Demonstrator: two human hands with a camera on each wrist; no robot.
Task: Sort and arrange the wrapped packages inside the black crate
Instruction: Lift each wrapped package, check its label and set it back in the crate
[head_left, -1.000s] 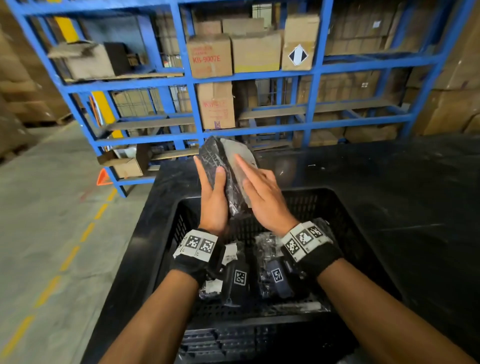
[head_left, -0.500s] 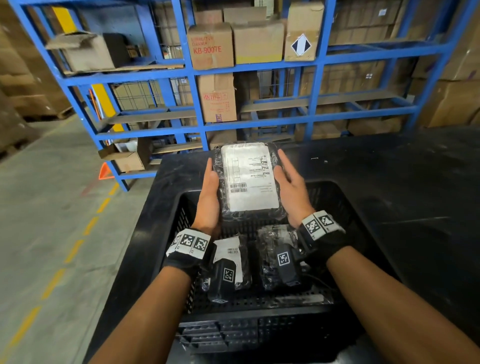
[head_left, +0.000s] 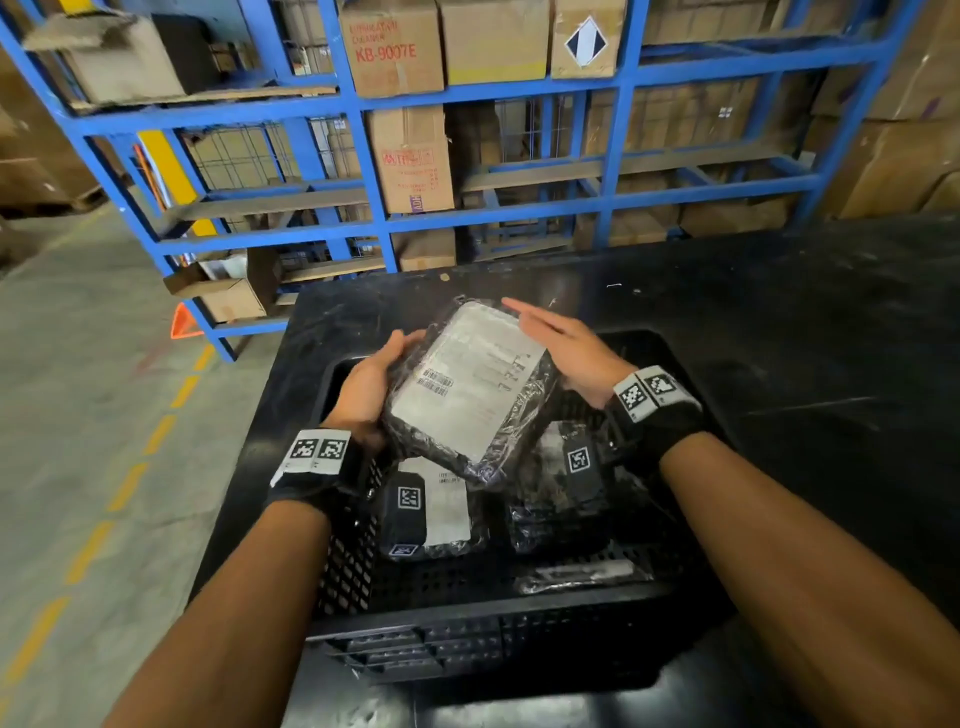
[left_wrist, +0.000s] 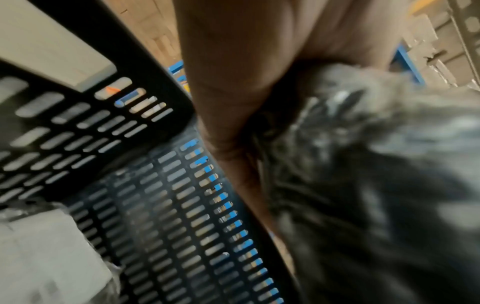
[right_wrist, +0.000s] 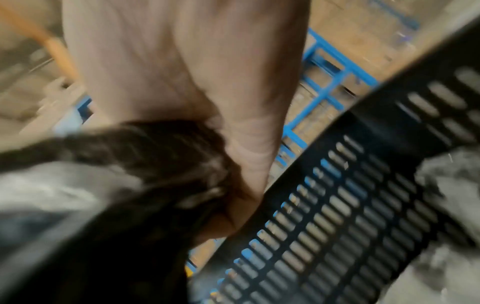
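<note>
While the left hand grips the labelled package and the right hand's straight fingers steady it, placement seems underway, needing a free spot in the crate below the fingers.

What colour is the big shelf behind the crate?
Blue. The shelf rack shows best in the head view.

So the wrapped package is a flat black slab in crinkly clear plastic with a big white label facing up, tilted, sitting between the fingers of both hands, above the black crate. The crate is perforated plastic with slotted walls. Two more labelled packages lie flat on its floor, below the fingers, plus a thin clear-wrapped one along the near wall.
</note>
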